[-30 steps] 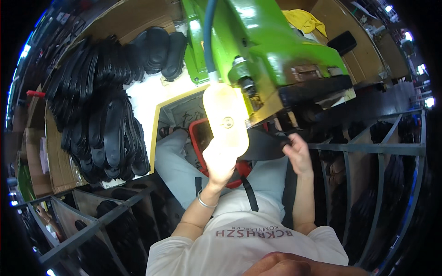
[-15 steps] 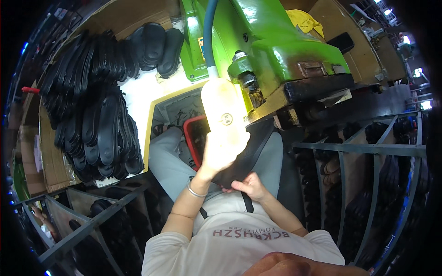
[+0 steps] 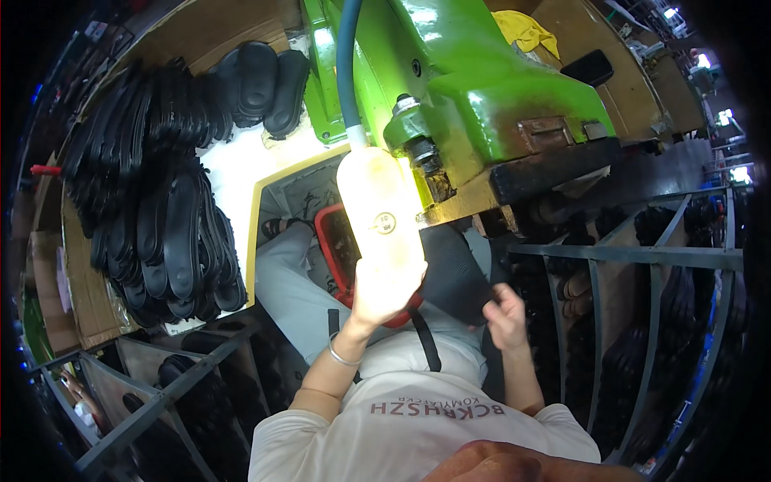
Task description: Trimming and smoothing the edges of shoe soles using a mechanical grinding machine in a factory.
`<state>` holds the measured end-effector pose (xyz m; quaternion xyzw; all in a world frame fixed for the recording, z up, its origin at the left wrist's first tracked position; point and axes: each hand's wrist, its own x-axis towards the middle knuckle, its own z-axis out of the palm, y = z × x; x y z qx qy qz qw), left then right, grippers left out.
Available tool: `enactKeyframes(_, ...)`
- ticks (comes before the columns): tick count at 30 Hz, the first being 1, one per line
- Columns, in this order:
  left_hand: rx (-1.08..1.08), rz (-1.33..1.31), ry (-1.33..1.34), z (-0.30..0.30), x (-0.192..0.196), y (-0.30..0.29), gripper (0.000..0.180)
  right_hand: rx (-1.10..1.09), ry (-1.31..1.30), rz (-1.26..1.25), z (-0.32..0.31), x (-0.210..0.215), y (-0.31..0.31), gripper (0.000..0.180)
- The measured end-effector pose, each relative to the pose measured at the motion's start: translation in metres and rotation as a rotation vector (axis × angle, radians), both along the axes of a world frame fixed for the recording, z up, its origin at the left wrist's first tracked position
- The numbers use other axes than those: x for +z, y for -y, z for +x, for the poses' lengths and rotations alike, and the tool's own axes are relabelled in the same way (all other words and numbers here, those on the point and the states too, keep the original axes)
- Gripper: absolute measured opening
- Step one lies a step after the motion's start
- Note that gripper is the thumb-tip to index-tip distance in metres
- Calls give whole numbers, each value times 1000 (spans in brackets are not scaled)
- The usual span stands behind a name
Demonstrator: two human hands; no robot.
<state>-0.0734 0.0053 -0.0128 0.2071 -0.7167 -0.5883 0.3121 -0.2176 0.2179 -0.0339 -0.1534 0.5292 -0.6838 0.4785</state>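
Observation:
A flat black piece (image 3: 456, 273), sheet-like and with a straight edge, is over my lap below the machine head. My right hand (image 3: 507, 317) is at its right edge, fingers curled and pinching it there. My left hand (image 3: 384, 293) reaches up under the bright end of the lamp (image 3: 377, 201); its fingers are hidden by the lamp and glare, so its grip cannot be made out. The left hand is nearest the black piece's left side. A green machine (image 3: 490, 88) with a dark metal spindle (image 3: 424, 153) stands just beyond the lamp.
Stacks of black shoe soles (image 3: 169, 233) fill the table's left side. A red bin (image 3: 331, 233) sits in the opening between my legs. Metal racks stand on both sides, the right rack (image 3: 642, 255) close to my right arm. A yellow cloth (image 3: 526, 34) lies at the back right.
My right hand has moved right and slightly up from beside my belly. The black piece has shifted right and turned. My left hand has dropped slightly. The whole view has shifted a little.

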Motion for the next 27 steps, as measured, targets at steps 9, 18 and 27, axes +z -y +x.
enactKeyframes(9, 274, -173, 148, -34, -12, -3, 14, -327, -173, -27, -41, 24, 13, 28)
enactKeyframes(18, 270, -377, 195, -32, 13, 0, 9, -320, -391, -17, -97, 71, 77, 26)
enactKeyframes(27, 217, -45, -92, 10, 17, 29, 20, -183, -311, -244, -86, 62, 139, 28)
